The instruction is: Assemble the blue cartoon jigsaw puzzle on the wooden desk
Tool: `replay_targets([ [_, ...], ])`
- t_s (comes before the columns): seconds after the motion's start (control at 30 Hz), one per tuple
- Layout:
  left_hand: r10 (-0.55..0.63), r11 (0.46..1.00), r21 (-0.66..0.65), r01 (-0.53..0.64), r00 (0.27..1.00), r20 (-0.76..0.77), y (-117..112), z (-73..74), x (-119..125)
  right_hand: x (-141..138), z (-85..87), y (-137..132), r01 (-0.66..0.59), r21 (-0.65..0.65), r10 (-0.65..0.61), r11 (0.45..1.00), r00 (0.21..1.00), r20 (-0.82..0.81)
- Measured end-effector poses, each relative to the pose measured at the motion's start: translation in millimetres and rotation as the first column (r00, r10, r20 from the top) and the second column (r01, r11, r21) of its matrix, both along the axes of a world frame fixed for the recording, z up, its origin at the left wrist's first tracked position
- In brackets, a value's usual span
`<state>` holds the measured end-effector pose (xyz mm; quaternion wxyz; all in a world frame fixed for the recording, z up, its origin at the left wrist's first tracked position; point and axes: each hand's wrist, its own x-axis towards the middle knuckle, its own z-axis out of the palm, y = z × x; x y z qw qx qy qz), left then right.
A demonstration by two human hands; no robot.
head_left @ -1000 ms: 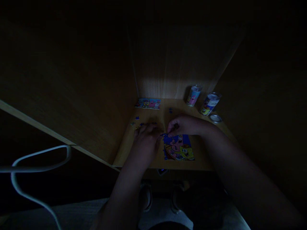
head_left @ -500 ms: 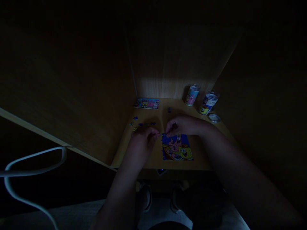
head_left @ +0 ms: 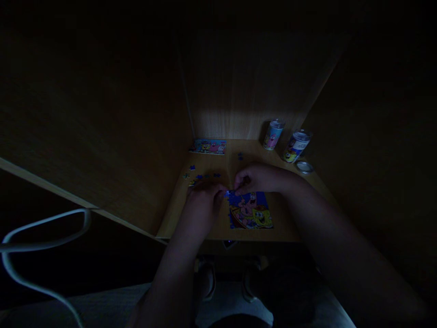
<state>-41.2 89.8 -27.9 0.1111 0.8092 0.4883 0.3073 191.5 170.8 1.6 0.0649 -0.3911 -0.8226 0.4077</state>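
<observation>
A partly built cartoon jigsaw puzzle (head_left: 251, 212) lies on the wooden desk (head_left: 283, 223) in a dim cubicle. My left hand (head_left: 203, 200) is curled at the puzzle's upper left corner and pinches a small blue puzzle piece (head_left: 226, 194) against that corner. My right hand (head_left: 257, 178) rests closed on the puzzle's top edge, fingertips pressed down there. Loose blue pieces (head_left: 201, 175) lie scattered on the desk just beyond my left hand.
A reference picture card (head_left: 209, 146) lies at the back left of the desk. Two cartoon-printed tins (head_left: 272, 135) (head_left: 295, 146) stand at the back right, with a round lid (head_left: 303, 167) beside them. Wooden partition walls close in three sides. A white cable (head_left: 41, 228) loops at left.
My left hand has drawn back from the loose pieces and moved right to the puzzle's upper left corner with a blue piece. My right hand has stayed at the top edge.
</observation>
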Motion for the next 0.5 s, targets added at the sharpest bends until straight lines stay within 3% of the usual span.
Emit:
replay_targets([
  [0.27, 0.051, 0.996, 0.077, -0.045, 0.995, -0.088, -4.4, 0.8, 1.6, -0.2, -1.8, 0.4, -0.002, 0.029, 0.002, 1.000, 1.000, -0.009],
  [0.5, -0.047, 0.995, 0.080, 0.059, 0.988, -0.145, -9.3, 2.6, 1.1, 0.5, -3.2, 1.2, -0.022, 0.036, 0.023, 0.999, 1.000, -0.012],
])
